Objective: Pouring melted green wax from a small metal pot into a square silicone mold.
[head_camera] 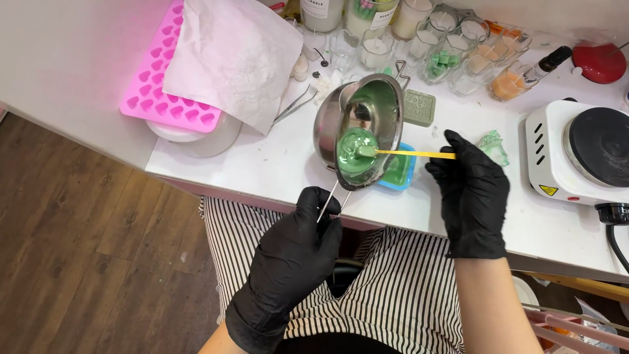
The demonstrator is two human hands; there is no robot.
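At frame centre, a steel melting pot (360, 128) of green wax (356, 149) is tilted over a blue mould (401, 172), its handle clamped by the left hand (298, 252); a yellow stir stick (414, 154) is pinched by the right hand (470, 190).

pink heart mould (167, 85) under white paper sheet (232, 56) at left. white hotplate (580, 154) at right, red lid (599, 62) behind. glass jars (452, 49) along back. green soap block (419, 107) mid-table.
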